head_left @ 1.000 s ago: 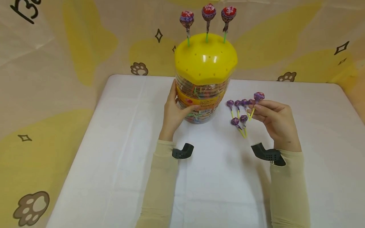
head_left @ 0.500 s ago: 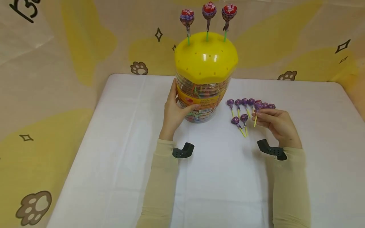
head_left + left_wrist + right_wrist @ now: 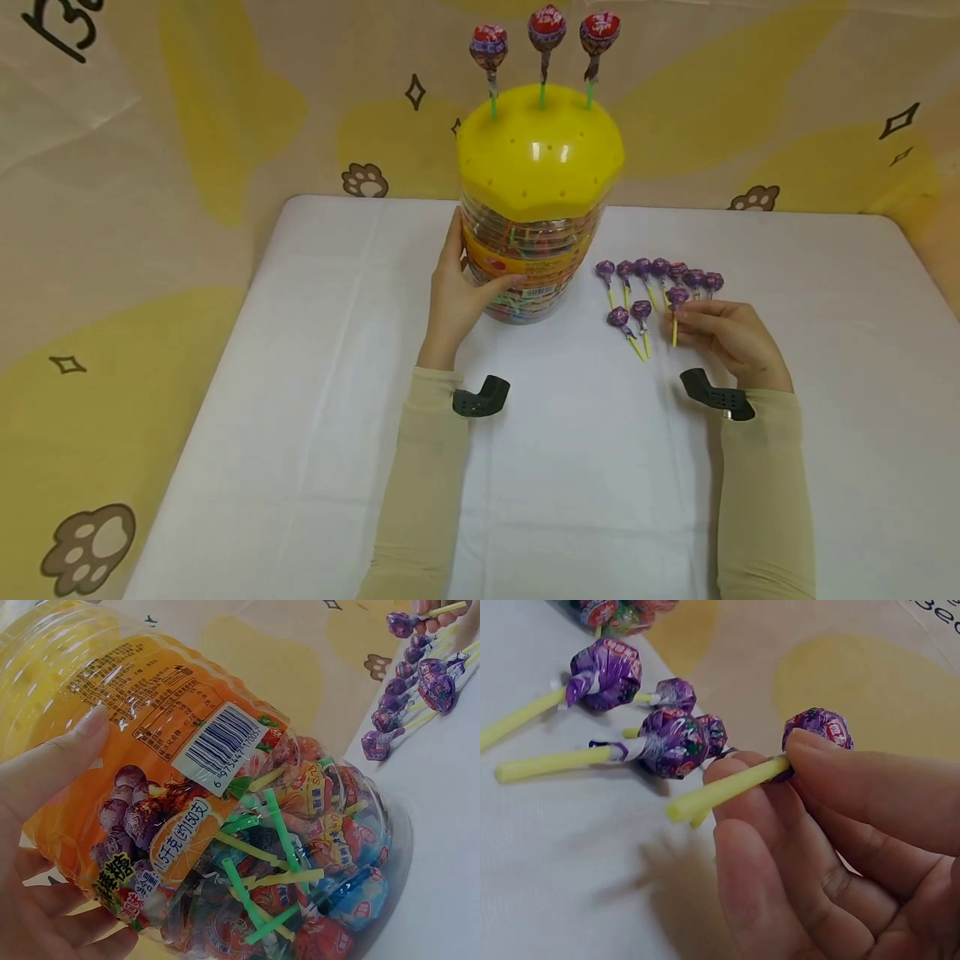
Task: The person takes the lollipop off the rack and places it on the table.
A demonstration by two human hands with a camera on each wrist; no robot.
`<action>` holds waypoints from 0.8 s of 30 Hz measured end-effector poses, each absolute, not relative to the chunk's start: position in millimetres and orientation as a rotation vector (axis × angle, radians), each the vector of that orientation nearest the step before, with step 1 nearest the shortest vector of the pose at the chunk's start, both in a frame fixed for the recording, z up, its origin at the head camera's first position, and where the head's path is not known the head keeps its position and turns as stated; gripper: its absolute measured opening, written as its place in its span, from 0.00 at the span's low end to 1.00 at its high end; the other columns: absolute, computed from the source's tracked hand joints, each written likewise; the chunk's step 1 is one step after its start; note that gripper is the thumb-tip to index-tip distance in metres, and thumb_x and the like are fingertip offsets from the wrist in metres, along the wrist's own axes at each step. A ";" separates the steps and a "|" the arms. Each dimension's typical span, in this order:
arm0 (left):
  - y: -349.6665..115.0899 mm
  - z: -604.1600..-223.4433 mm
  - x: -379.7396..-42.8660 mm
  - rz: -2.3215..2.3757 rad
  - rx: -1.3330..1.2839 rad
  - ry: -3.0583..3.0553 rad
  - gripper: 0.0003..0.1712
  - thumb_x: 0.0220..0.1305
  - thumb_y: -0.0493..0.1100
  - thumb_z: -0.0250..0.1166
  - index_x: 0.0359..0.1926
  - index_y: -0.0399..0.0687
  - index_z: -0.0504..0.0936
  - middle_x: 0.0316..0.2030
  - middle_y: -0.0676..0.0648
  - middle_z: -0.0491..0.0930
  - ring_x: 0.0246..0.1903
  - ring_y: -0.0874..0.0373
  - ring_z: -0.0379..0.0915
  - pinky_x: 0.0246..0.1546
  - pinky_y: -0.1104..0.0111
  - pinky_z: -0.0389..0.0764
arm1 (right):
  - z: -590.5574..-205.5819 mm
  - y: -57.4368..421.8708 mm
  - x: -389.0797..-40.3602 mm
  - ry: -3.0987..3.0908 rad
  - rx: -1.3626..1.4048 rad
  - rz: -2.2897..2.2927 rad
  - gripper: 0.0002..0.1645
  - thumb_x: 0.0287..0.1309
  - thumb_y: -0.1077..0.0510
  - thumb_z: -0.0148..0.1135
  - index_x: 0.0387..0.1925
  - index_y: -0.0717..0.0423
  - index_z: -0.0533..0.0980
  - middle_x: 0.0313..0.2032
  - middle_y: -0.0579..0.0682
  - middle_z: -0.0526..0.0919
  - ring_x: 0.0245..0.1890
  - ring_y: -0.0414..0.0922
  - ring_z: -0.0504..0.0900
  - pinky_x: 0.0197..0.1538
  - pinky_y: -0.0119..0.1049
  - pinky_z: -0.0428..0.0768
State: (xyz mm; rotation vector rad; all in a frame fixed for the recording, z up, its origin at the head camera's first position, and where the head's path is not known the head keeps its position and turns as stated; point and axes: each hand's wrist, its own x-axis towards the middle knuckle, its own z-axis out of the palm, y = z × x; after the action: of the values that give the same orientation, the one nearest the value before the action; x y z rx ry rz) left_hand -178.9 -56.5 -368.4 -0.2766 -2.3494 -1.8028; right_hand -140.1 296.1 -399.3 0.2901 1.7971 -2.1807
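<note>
My left hand (image 3: 461, 296) grips the side of a clear plastic jar (image 3: 528, 308) full of lollipops, thumb across its orange label (image 3: 165, 742). The jar has a domed yellow lid (image 3: 540, 154) dotted with small holes. Three lollipops with red and purple wrappers stand upright in the lid, one of them a middle lollipop (image 3: 547, 29). My right hand (image 3: 727, 333) pinches a purple-wrapped lollipop (image 3: 727, 787) by its yellow stick, between thumb and fingers. In the head view this lollipop hangs just in front of a row of purple lollipops (image 3: 642, 267) on the white table.
Two purple lollipops lie in front of the row, a left one (image 3: 618, 317) and a right one (image 3: 641, 311). The white table (image 3: 585, 483) ends at a patterned cloth backdrop (image 3: 712, 100). Both wrists carry black camera mounts.
My right hand has moved down and slightly right with the purple lollipop, uncovering the right end of the row. The left hand and jar have stayed in place.
</note>
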 end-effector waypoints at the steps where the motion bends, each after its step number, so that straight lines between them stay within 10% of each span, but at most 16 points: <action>1: -56.6 -368.5 -179.0 -1.801 -0.276 -2.351 0.59 0.50 0.43 0.74 0.74 0.46 0.45 0.71 0.45 0.52 0.68 0.55 0.50 0.67 0.61 0.59 | -399.6 296.8 -140.2 1.800 0.301 -2.164 0.10 0.58 0.70 0.59 0.30 0.59 0.85 0.32 0.51 0.86 0.34 0.43 0.86 0.37 0.32 0.83; 24: -57.2 -368.9 -179.7 -1.809 -0.284 -2.350 0.58 0.50 0.43 0.74 0.74 0.46 0.45 0.71 0.46 0.53 0.69 0.56 0.50 0.67 0.62 0.59 | -408.2 297.1 -142.5 2.085 0.299 -1.857 0.14 0.59 0.66 0.61 0.25 0.47 0.85 0.28 0.42 0.85 0.29 0.36 0.84 0.34 0.27 0.82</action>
State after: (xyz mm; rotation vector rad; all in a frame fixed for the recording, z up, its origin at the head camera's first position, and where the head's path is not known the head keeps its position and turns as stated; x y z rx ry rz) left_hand -179.7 -57.2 -368.9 -0.2843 -2.3499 -1.8092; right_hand -142.5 297.1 -408.2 0.2991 2.0851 -1.8573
